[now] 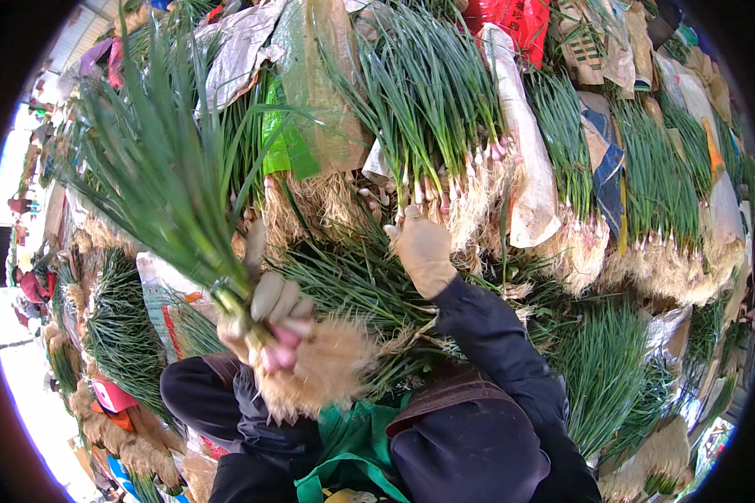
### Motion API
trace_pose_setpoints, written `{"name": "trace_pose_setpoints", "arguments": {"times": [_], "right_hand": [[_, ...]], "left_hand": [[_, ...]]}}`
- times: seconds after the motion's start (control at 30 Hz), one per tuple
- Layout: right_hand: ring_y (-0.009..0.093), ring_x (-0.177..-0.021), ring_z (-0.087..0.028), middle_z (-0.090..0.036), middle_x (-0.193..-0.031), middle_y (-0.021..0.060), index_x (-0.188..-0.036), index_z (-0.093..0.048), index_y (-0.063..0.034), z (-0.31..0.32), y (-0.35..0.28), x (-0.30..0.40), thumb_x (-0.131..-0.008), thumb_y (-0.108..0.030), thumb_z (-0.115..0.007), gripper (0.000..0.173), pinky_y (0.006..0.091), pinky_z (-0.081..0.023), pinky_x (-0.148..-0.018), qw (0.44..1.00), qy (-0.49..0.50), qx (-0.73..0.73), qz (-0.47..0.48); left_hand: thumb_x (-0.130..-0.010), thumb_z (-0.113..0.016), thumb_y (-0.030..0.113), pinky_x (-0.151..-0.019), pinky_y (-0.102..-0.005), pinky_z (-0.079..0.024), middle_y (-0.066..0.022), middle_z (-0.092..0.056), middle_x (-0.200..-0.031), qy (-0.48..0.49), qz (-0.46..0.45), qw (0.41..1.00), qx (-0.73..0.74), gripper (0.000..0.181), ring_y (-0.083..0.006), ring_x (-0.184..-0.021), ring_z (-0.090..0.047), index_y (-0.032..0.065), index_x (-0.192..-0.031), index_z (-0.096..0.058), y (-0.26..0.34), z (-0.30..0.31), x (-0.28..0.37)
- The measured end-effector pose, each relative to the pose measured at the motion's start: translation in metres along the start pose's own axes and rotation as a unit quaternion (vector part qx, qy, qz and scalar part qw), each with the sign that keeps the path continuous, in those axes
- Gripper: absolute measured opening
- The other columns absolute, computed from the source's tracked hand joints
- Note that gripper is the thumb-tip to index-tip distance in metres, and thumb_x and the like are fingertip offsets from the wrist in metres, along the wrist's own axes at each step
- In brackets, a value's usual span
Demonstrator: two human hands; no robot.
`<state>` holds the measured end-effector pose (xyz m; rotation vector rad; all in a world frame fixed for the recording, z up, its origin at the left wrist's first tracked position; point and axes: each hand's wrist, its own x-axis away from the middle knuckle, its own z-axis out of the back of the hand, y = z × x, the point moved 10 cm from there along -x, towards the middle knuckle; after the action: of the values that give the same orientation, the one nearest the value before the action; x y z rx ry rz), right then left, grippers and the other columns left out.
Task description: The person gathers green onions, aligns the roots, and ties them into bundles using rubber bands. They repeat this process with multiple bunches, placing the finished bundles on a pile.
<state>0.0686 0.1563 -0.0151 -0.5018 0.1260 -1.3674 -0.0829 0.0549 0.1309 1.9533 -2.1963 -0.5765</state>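
Note:
My left hand (279,302), in a pale glove, grips a thick bunch of green garlic plants (195,207) around the stems near their pink bulbs. The leaves fan up and left, blurred; pale roots (318,371) hang at the lower right above my lap. My right hand (423,248), in a tan glove, reaches forward to the lower edge of a row of similar plants (428,113). Its thumb and forefinger are at the bulbs and roots there; whether they pinch a plant is unclear. Loose plants (365,283) lie in a heap between my hands.
More bunches with long roots stand to the right (657,182), separated by woven plastic sacks (528,157). A green and tan sack (318,88) covers part of the row ahead. Further bundles lie at the left (123,327) and right (604,371). My bent knees (472,434) are close below.

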Motion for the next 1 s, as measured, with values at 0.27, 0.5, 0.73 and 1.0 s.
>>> {"name": "trace_pose_setpoints", "arguments": {"times": [0.27,0.5,0.73,1.0], "right_hand": [[0.026,-0.068,-0.065,-0.067,-0.084,0.0077,-0.102,-0.061,-0.0167,-0.003,-0.030,0.064,-0.083,-0.016,-0.060,0.019,0.0374,-0.053,-0.061,0.972,-0.072,-0.045,0.219],[0.020,-0.070,-0.061,-0.064,-0.081,0.0086,-0.112,-0.059,-0.0055,0.073,0.028,-0.059,-0.093,-0.019,-0.052,0.024,0.0308,-0.051,-0.067,0.991,0.108,0.074,0.004],[0.019,-0.070,-0.062,-0.065,-0.083,0.0092,-0.111,-0.061,-0.0079,0.059,0.005,0.022,-0.088,-0.021,-0.062,0.026,0.0340,-0.051,-0.067,0.914,-0.051,-0.403,0.001],[0.010,-0.091,-0.059,-0.064,-0.104,0.0056,-0.126,-0.048,0.0028,-0.043,-0.008,0.017,-0.089,-0.016,-0.064,0.045,0.0217,-0.048,-0.079,0.788,-0.166,-0.593,-0.005]], "left_hand": [[-0.081,-0.054,0.014,-0.093,-0.0450,-0.049,-0.0294,-0.040,-0.136,0.224,0.222,0.932,-0.179,0.050,-0.0394,-0.115,-0.053,-0.0040,-0.127,-0.044,-0.071,0.125,0.001],[-0.075,-0.062,0.014,-0.104,-0.0495,-0.038,-0.0296,-0.038,-0.138,0.201,0.150,0.965,-0.077,0.053,-0.0427,-0.126,-0.041,0.0033,-0.126,-0.048,-0.089,0.109,0.010],[-0.081,-0.059,0.016,-0.088,-0.0468,-0.051,-0.0328,-0.046,-0.128,0.218,0.184,0.955,-0.083,0.058,-0.0420,-0.115,-0.052,0.0021,-0.134,-0.039,-0.100,0.105,0.020],[-0.082,-0.058,0.018,-0.052,-0.0298,-0.056,-0.0313,-0.061,-0.097,0.231,0.164,0.956,-0.071,0.054,-0.0325,-0.071,-0.067,-0.0017,-0.129,-0.041,-0.112,0.118,0.027]]}}
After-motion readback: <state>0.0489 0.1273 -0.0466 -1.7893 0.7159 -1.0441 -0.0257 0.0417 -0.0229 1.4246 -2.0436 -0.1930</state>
